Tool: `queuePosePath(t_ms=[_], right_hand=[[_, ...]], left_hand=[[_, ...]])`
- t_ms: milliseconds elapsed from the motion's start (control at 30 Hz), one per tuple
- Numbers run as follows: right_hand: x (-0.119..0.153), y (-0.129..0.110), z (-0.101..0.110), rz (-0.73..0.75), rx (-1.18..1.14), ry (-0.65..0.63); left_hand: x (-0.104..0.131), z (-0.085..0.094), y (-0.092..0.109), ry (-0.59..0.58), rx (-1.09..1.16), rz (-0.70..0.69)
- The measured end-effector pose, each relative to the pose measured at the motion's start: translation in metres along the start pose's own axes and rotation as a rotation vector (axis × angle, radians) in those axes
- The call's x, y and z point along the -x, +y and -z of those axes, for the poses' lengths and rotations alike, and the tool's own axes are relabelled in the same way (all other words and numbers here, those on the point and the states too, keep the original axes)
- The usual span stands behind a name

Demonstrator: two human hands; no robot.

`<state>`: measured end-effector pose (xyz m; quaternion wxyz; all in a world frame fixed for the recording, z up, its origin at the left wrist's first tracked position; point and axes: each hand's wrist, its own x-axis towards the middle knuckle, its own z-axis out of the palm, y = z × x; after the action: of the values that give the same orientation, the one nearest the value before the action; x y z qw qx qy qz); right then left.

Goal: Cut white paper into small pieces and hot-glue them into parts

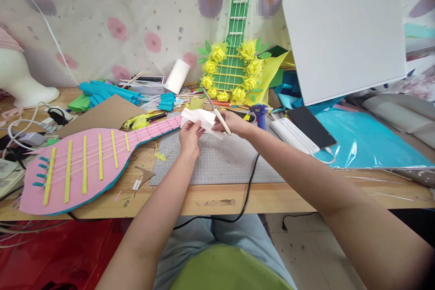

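Observation:
A folded piece of white paper (204, 118) is pinched between the thumb and fingers of my left hand (190, 138), above the grey cutting mat (217, 167). My right hand (234, 123) is closed around white-handled scissors (221, 120), their blades pointing up and away to the left. The scissors cross in front of the paper's right part; whether the blades touch it I cannot tell. Left of my hands lies a pink paper guitar (102, 163) with yellow strips and white strings, its neck reaching to the paper. A blue glue gun (260, 115) stands beyond my right wrist.
A green paper guitar (234, 54) with yellow flowers leans at the back. Blue crepe paper (108, 93) and brown cardboard (102, 115) lie at left. To the right are a white power bank-like block (294, 136), a dark slab (311, 127) and a white board (343, 31). A black cable (249, 186) crosses the table edge.

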<state>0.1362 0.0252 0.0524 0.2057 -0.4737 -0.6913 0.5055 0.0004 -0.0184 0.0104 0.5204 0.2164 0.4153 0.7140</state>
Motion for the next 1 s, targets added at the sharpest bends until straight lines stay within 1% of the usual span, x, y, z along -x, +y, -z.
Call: queuePosePath(t_ms=[100,267,367,467,567,667,733,833,900,1000], right_hand=[[0.001,0.001,-0.001,0.002,-0.057,0.064],[0.001,0.003,-0.001,0.039,-0.059,0.033],[0.002,0.009,0.004,0.084,-0.047,0.000],[0.008,0.018,0.016,0.109,0.003,-0.076],[0.021,0.025,0.035,0.115,0.097,-0.204],[0.036,0.028,0.055,0.116,0.204,-0.372],[0.042,0.027,0.063,0.113,0.252,-0.437],[0.045,0.027,0.067,0.100,0.290,-0.443],[0.045,0.027,0.065,0.080,0.298,-0.438],[0.042,0.028,0.061,0.062,0.292,-0.464]], left_hand=[[0.000,0.000,0.000,0.000,0.012,0.005],[0.000,0.000,0.000,-0.004,0.031,0.011],[-0.001,0.001,0.001,0.000,0.048,0.010],[-0.002,0.002,0.004,0.002,0.063,0.019],[-0.003,0.003,0.008,0.008,0.076,0.031],[-0.005,0.003,0.010,0.008,0.081,0.029],[-0.005,0.004,0.010,0.003,0.074,0.027],[-0.006,0.004,0.008,-0.013,0.060,0.025],[-0.006,0.004,0.007,-0.021,0.053,0.024],[-0.006,0.005,0.006,-0.016,0.056,0.022]])
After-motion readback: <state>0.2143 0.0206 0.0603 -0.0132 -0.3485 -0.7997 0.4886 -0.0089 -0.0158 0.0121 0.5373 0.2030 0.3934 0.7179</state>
